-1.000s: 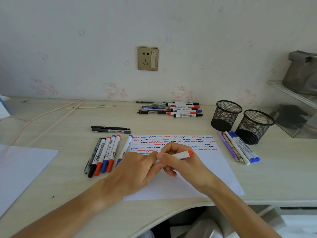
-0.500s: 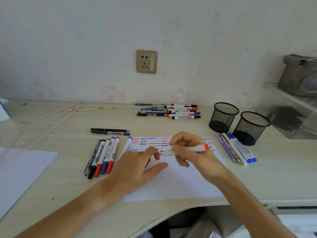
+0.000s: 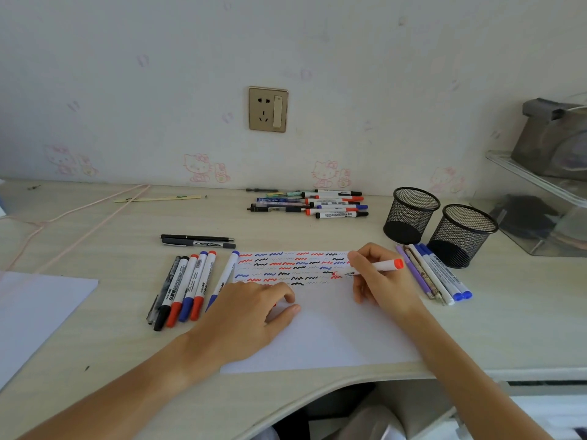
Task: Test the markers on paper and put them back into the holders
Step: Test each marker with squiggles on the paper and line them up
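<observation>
My right hand grips a white marker with a red end. Its tip touches the white paper at a fresh red squiggle, at the right end of rows of red, blue and black squiggles. My left hand rests on the paper with its fingers curled; a bit of red, apparently the cap, shows between them. Two black mesh holders stand at the right. A row of markers lies left of the paper. Several pens and markers lie right of it.
More markers and pens are piled near the wall. Two black pens lie behind the left row. Another white sheet and a pink cable are at the left. A clear shelf stands at the far right.
My hands pulled apart, taking the cap off the red marker. My right hand carried the marker to the right and set its tip on the paper; my left hand settled on the sheet.
</observation>
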